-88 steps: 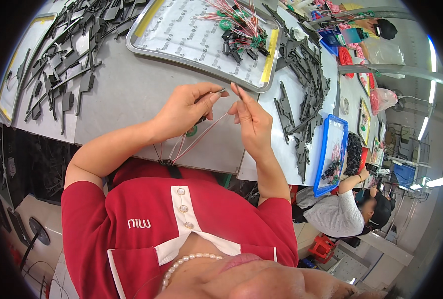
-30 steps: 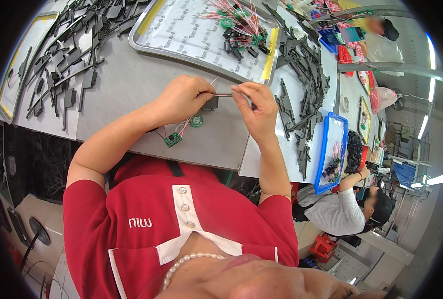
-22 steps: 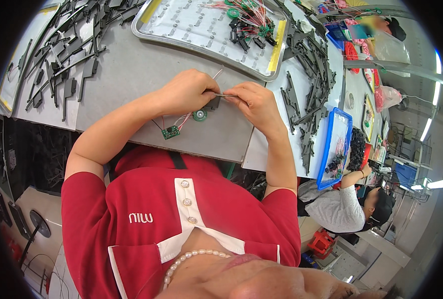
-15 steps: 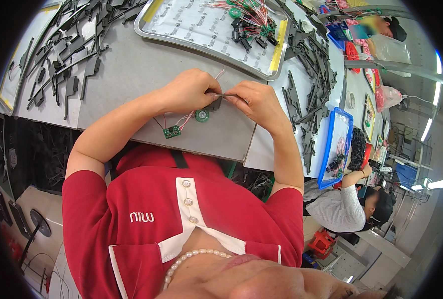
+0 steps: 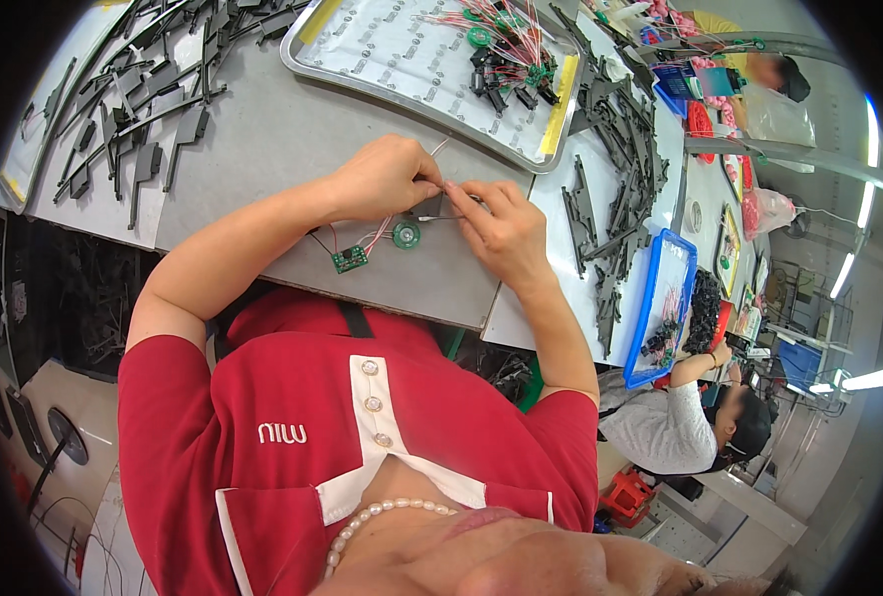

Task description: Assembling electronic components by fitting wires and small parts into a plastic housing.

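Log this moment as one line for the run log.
left hand: pinching thin wires | right hand: pinching same wires, fingertips meeting | small green circuit board: on grey mat, wired | round green part: beside it | metal tray: behind hands

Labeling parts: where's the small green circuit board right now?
Head view: the small green circuit board lies on the grey table, just below the left hand, left of the round green speaker, joined by thin wires.
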Motion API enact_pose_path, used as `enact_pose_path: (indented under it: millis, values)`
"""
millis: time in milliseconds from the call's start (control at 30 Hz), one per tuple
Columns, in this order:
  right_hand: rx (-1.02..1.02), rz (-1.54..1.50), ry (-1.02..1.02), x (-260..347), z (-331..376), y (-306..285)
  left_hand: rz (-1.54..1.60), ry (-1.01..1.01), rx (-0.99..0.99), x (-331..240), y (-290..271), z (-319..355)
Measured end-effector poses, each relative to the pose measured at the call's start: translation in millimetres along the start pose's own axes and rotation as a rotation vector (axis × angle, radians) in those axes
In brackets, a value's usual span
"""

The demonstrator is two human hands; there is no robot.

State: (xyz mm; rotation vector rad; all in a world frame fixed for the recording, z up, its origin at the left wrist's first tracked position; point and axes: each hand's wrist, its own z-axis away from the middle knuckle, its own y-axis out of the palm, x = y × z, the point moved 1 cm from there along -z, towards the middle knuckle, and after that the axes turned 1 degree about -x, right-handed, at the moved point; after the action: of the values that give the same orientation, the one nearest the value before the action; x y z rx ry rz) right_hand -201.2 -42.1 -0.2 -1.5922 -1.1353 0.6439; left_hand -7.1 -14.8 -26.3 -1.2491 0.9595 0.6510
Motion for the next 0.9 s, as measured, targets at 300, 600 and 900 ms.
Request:
enact_pose_path:
  millis: [300, 600, 900]
  values:
    - [0.023, -0.056, 0.068, 4, 1, -1, -0.025, -0.035, -0.073, -3, 4, 0]
    - [0.303, -0.571, 0.524, -5, 11, -21, -0.026, -0.025, -0.020, -2, 3, -1]
    - [0.467, -0.256, 0.374, -7, -8, -38, -0.028, 0.003, -0.015, -2, 2, -1]
